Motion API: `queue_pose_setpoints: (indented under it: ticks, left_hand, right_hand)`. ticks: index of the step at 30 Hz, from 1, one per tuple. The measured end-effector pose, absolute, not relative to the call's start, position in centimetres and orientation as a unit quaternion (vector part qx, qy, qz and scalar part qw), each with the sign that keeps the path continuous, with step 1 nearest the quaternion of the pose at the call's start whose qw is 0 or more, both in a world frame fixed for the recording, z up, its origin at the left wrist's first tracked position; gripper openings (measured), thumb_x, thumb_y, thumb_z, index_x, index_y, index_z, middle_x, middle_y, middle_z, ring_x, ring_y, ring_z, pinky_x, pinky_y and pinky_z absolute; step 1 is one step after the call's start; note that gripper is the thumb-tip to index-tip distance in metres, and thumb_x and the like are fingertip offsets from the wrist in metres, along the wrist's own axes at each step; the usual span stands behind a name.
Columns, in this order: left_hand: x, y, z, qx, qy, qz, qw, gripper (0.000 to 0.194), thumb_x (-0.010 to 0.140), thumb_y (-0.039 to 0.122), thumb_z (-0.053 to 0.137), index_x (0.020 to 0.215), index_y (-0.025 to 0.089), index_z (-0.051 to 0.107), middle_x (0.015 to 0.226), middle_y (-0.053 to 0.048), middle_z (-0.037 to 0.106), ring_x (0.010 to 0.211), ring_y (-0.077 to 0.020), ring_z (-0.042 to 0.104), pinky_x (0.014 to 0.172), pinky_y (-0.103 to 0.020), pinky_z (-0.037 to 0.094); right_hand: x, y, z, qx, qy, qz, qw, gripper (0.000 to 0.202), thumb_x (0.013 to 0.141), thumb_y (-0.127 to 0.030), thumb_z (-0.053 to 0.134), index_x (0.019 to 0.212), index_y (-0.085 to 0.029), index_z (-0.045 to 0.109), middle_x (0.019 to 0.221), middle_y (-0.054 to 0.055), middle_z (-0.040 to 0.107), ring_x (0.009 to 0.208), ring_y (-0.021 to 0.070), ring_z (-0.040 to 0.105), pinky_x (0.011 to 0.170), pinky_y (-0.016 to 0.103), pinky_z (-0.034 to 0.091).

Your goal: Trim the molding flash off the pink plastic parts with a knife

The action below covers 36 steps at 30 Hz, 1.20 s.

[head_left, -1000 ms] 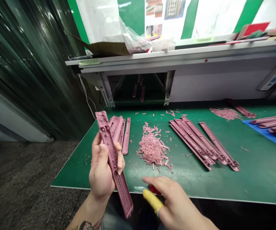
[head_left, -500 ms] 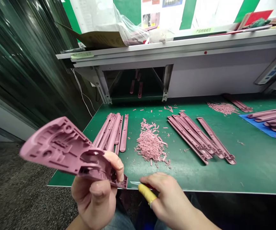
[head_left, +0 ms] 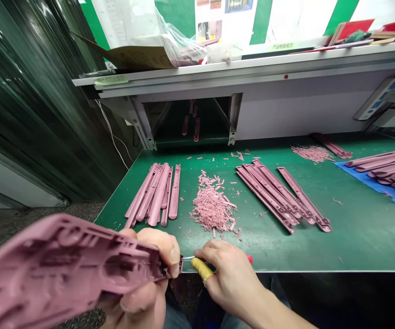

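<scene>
My left hand [head_left: 149, 278] is closed around a pink moulded plastic housing [head_left: 70, 269], its ribbed, hollow inside facing up and its wide end toward the lower left. In my right hand [head_left: 229, 272] is a knife with a thin blade [head_left: 187, 258] and a red handle [head_left: 250, 259], mostly covered by the fingers. A yellow wrap [head_left: 202, 270] covers my right thumb. The blade's tip meets or lies just beside the narrow end of the housing; which of the two I cannot tell.
Long pink strips [head_left: 159, 192] lie left of a heap of pink shavings [head_left: 213, 208]. Further strips [head_left: 279, 194] rest to the right, and more parts [head_left: 389, 167] on a blue sheet [head_left: 365, 176]. Behind stands a shelf [head_left: 183, 77] above an opening with a belt [head_left: 173, 137].
My left hand has tilted the housing, and its wide end has swung down and closer to the camera. The knife blade has come up to the housing's narrow end. The red handle now shows.
</scene>
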State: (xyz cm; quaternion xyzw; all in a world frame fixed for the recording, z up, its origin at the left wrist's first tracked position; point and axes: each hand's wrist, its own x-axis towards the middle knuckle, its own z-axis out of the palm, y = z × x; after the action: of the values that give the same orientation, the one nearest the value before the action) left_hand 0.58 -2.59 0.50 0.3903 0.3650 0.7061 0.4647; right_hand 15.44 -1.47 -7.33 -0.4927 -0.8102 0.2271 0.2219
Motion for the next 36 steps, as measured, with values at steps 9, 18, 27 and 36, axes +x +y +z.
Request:
queue_pose_setpoints:
  ticks: [9, 18, 27, 36]
  left_hand:
    - [-1.9, 0.4, 2.0, 0.335, 0.27, 0.797, 0.424, 0.02, 0.085, 0.047, 0.058, 0.097, 0.032, 0.062, 0.074, 0.007, 0.059, 0.048, -0.0073, 0.045, 0.047, -0.022, 0.041]
    - [-3.1, 0.8, -3.0, 0.701, 0.443, 0.55, -0.095, 0.07, 0.065, 0.024, 0.081, 0.13, 0.033, 0.054, 0.141, -0.002, 0.05, 0.134, -0.0318, 0.034, 0.113, -0.042, 0.016]
    - [-6.6, 1.7, -1.9, 0.938, 0.294, 0.159, -0.093, 0.048, 0.09, 0.014, 0.052, 0.137, 0.019, 0.046, 0.126, -0.009, 0.063, 0.116, -0.0237, 0.058, 0.095, -0.039, 0.05]
    - [-6.2, 2.2, 1.9, 0.961, 0.203, 0.049, -0.184, 0.047, 0.089, 0.007, 0.043, 0.134, 0.02, 0.05, 0.136, -0.007, 0.056, 0.131, -0.0319, 0.041, 0.106, -0.055, 0.037]
  right_hand:
    - [15.8, -2.2, -7.8, -0.369, -0.759, 0.349, 0.406, 0.027, 0.084, -0.032, 0.063, 0.109, -0.02, 0.061, 0.096, 0.006, 0.07, 0.084, 0.0177, 0.064, 0.073, 0.025, 0.048]
    - [17.7, -0.1, -5.0, -0.404, -0.75, 0.396, 0.343, 0.023, 0.087, -0.038, 0.056, 0.082, -0.017, 0.066, 0.059, -0.002, 0.059, 0.047, 0.0086, 0.043, 0.045, 0.02, 0.032]
    - [20.4, 0.8, -3.1, -0.351, -0.823, 0.317, 0.314, 0.042, 0.099, -0.049, 0.031, 0.095, -0.019, 0.06, 0.076, 0.002, 0.063, 0.065, 0.0126, 0.053, 0.062, 0.023, 0.039]
    - [18.4, 2.1, -4.6, -0.323, -0.899, -0.025, 0.295, 0.051, 0.095, -0.057, 0.037, 0.064, -0.018, 0.051, 0.058, 0.0, 0.051, 0.05, 0.0125, 0.036, 0.049, 0.029, 0.015]
